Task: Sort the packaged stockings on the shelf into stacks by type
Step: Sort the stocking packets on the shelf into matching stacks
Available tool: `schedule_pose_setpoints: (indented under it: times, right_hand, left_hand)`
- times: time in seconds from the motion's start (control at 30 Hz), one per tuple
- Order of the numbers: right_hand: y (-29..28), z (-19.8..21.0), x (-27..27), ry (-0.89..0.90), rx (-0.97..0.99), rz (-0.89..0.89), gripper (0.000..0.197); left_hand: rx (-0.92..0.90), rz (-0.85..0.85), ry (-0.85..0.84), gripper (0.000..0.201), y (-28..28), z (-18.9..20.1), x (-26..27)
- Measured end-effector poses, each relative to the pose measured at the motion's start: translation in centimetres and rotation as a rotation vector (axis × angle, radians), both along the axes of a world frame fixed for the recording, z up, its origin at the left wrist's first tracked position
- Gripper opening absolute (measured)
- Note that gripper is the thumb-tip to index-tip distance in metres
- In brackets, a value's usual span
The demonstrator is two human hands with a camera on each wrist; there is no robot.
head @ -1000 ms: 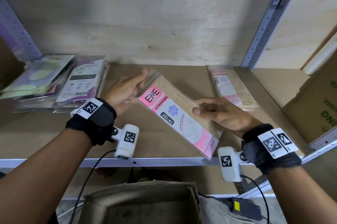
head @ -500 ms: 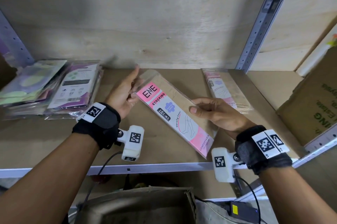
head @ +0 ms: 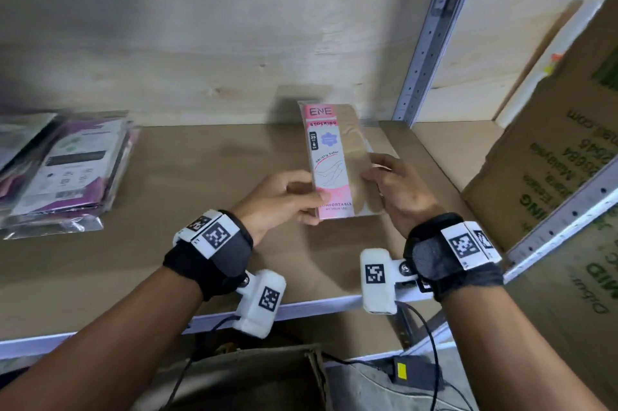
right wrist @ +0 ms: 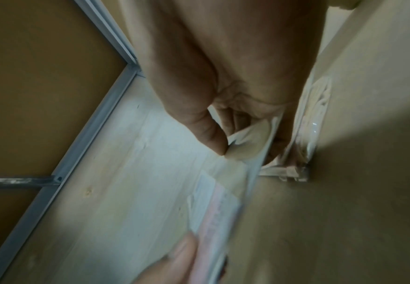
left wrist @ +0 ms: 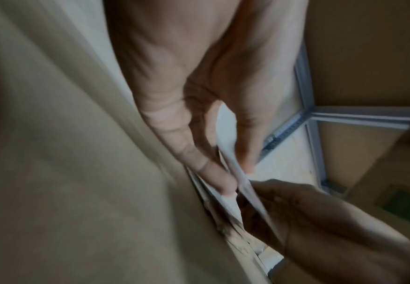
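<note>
We held a pink-and-beige packet [head: 329,159] of stockings between both hands, lengthwise over the right end of the shelf [head: 207,176]. Our left hand [head: 284,199] pinched its lower left edge, thumb on the printed face and fingers curled beneath. Our right hand [head: 398,193] gripped the lower right edge, fingers wrapped over the beige side. The packet stood with its "ENE" label toward the plywood back wall [head: 200,42], its far end close to the wall and beside the grey upright [head: 424,42] of the rack.

From the left wrist, we saw the packet [left wrist: 238,176] edge-on, clamped between the thumb and fingers [left wrist: 213,173] of that hand, with the other hand [left wrist: 308,221] gripping from the opposite side. Under it lay more clear-wrapped packets [left wrist: 233,238] on the shelf board; whether the held one touched them we could not tell. From the right wrist, the thumb [right wrist: 208,130] pressed the packet's beige face [right wrist: 245,148] against the curled fingers, and the same pile [right wrist: 294,159] showed just beyond.

At the shelf's left end sat a separate stack [head: 73,173] of purple-and-white packets, well apart from our hands. A cardboard box [head: 551,159] with green print stood in the next bay to the right.
</note>
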State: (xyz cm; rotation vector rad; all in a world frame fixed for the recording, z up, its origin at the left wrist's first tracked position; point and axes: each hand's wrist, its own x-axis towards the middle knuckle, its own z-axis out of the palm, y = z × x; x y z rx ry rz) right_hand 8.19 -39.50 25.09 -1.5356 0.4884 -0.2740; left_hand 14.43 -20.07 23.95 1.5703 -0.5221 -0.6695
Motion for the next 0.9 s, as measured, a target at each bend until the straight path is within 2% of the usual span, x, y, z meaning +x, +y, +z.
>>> schedule_pose_setpoints:
  times: [0.1,0.2,0.33,0.43,0.53,0.63,0.73,0.77,0.83,0.9]
  right_hand:
    - [-1.6,0.8,0.4,-0.025,-0.052,-0.135,0.038]
    - [-3.5,1.5,0.7,0.026,-0.220,-0.255,0.035]
    - [-5.0,2.2,0.7,0.122,-0.417,-0.303,0.048]
    - [-5.6,2.1,0.4,0.201,-0.547,-0.275,0.052]
    - [-5.6,1.9,0.1,0.289,-0.620,-0.205,0.053]
    - [-5.6,1.8,0.0,0.336,-0.638,-0.157,0.059]
    - [-5.6,1.7,0.0,0.346,-0.649,-0.135,0.054]
    - [-5.6,1.6,0.0,0.347,-0.654,-0.133,0.050]
    - [-5.5,1.4,0.1,0.341,-0.652,-0.129,0.046]
    - [-5.5,1.3,0.2,0.335,-0.660,-0.127,0.042]
  left_hand:
    - [-0.001,0.111,-0.074,0.029,-2.9,1.4,0.6]
    - [0.034,0.137,-0.105,0.031,-5.8,2.5,1.4]
    - [0.074,0.152,-0.047,0.036,-8.7,2.6,1.6]
    - [0.124,0.131,0.012,0.038,-10.1,2.4,1.4]
    - [0.143,0.161,0.052,0.017,-11.0,1.9,1.2]
    - [0.169,0.199,0.053,0.024,-11.3,1.2,1.1]
    - [0.187,0.222,0.036,0.022,-11.3,0.9,1.2]
    - [0.193,0.228,0.036,0.026,-11.2,1.0,1.2]
    - [0.202,0.239,0.050,0.046,-11.1,1.1,1.1]
    - [0.199,0.237,0.050,0.054,-11.0,1.3,0.9]
